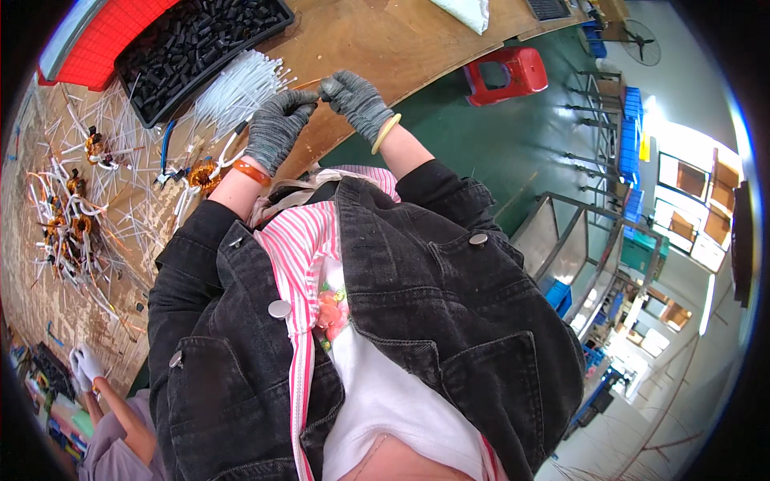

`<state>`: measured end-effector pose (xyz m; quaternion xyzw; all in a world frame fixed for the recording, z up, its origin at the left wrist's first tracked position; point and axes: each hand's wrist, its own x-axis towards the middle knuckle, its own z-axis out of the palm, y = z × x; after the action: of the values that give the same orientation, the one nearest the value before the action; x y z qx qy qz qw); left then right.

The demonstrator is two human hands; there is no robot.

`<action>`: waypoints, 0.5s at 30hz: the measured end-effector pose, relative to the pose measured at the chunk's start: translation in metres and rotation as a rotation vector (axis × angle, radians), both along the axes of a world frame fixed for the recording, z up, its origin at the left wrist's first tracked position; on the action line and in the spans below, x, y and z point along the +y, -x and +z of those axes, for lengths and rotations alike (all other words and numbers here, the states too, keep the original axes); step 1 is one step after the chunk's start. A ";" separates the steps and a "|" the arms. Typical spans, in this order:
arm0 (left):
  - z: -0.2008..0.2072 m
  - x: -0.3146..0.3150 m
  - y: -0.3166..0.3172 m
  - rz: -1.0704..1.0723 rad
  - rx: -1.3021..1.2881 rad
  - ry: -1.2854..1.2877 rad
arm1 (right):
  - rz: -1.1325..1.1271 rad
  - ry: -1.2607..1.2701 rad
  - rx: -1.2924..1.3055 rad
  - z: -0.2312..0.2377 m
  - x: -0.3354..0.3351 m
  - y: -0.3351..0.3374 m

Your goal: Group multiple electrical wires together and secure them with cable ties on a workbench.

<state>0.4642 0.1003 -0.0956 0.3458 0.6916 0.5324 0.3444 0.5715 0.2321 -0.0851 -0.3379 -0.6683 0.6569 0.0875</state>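
Note:
Both hands wear grey knit gloves and meet above the near edge of the wooden table. My left hand (281, 128) is closed, its fingertips pressed together beside those of the other hand. What it pinches is hidden by the fingers. My right hand (357, 104) is closed too, its fingertips on a thin copper-coloured wire (305, 84) that runs behind the left fingers. Next to my left wrist lies a copper-wound ring coil (204, 175) with white-sleeved leads. Blue-handled cutting pliers (167, 152) rest beyond that coil.
A black tray (150, 122) of small black cylinders stands far left, by a red bin (100, 64). White cable ties (241, 92) are heaped beside it. Several coils (76, 216) cluster at left. A red stool (507, 74) stands on the green floor. Another person's gloved hands (86, 365) show lower left.

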 end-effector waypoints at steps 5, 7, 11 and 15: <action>-0.004 0.001 0.000 0.020 -0.038 -0.001 | -0.006 -0.101 0.018 -0.006 -0.003 0.002; -0.004 0.000 0.001 0.048 -0.081 0.002 | -0.037 -0.148 0.015 -0.008 -0.005 0.005; -0.003 0.000 0.005 0.028 -0.076 0.015 | 0.040 -0.243 -0.047 -0.011 -0.005 0.007; 0.008 -0.002 0.005 0.069 -0.171 -0.018 | 0.031 -0.315 -0.080 -0.001 -0.012 0.010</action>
<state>0.4591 0.0981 -0.0879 0.2781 0.6664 0.5777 0.3805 0.5611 0.2199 -0.0858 -0.3356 -0.7710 0.5314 0.1025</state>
